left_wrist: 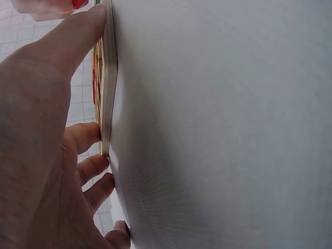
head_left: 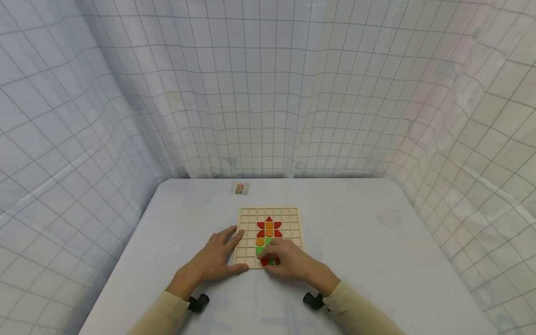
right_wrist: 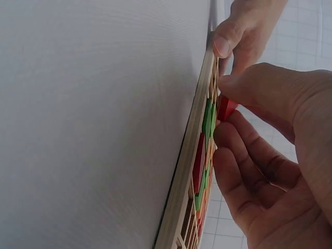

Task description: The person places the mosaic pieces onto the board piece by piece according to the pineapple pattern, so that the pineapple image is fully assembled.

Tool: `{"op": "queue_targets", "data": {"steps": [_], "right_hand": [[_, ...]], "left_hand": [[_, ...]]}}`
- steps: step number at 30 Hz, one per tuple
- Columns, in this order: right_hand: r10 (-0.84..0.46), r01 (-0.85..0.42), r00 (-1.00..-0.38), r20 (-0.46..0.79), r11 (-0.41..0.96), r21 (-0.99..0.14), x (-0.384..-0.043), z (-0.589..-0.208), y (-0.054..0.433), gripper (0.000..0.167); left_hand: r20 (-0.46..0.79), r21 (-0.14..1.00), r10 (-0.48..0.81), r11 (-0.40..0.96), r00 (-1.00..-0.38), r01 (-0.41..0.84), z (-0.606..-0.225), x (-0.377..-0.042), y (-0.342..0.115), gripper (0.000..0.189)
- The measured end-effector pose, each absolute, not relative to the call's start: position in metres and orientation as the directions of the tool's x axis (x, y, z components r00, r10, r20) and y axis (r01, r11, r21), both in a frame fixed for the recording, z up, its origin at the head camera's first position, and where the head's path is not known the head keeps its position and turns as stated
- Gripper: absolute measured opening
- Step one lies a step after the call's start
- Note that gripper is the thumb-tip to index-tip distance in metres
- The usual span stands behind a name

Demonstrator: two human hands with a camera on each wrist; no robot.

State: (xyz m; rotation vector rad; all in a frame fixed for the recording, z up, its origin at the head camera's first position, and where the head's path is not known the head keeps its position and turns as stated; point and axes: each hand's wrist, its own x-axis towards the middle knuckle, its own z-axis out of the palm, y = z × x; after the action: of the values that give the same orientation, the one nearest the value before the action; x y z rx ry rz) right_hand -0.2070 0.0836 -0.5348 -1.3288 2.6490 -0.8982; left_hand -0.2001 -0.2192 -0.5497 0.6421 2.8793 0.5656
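A wooden grid board [head_left: 291, 224] lies on the table with red, orange and green pieces set in its middle columns. My left hand [head_left: 215, 257] rests with spread fingers at the board's left side, its thumb at the front left corner. Over the front part of the board, my right hand [head_left: 292, 261] pinches a small red block [right_wrist: 227, 108] between thumb and fingers. Near its fingertips are a green square [head_left: 260, 251] and an orange disc [head_left: 260, 242]. A red triangle [head_left: 269, 218] tops the pattern. My right hand hides some of the front pieces.
Behind the board, a small card [head_left: 239, 188] printed with a coloured grid figure lies on the white table [head_left: 347, 223]. Grid-patterned white curtains [head_left: 268, 93] enclose the back and both sides. Each wrist carries a black device.
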Motion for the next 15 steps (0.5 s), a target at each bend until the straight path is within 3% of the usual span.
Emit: {"op": "queue_targets", "data": {"steps": [6, 15], "right_hand": [[-0.745, -0.733, -0.637, 0.199, 0.505, -0.455, -0.207, -0.535, 0.079, 0.017], [-0.771, -0.776, -0.597, 0.223, 0.484, -0.403, -0.207, -0.536, 0.072, 0.008]], "left_hand": [[-0.043, 0.391, 0.436, 0.836, -0.899, 0.386, -0.549, -0.2, -0.219, 0.112], [-0.052, 0.394, 0.426, 0.84, -0.903, 0.374, -0.55, -0.199, -0.218, 0.112]]}}
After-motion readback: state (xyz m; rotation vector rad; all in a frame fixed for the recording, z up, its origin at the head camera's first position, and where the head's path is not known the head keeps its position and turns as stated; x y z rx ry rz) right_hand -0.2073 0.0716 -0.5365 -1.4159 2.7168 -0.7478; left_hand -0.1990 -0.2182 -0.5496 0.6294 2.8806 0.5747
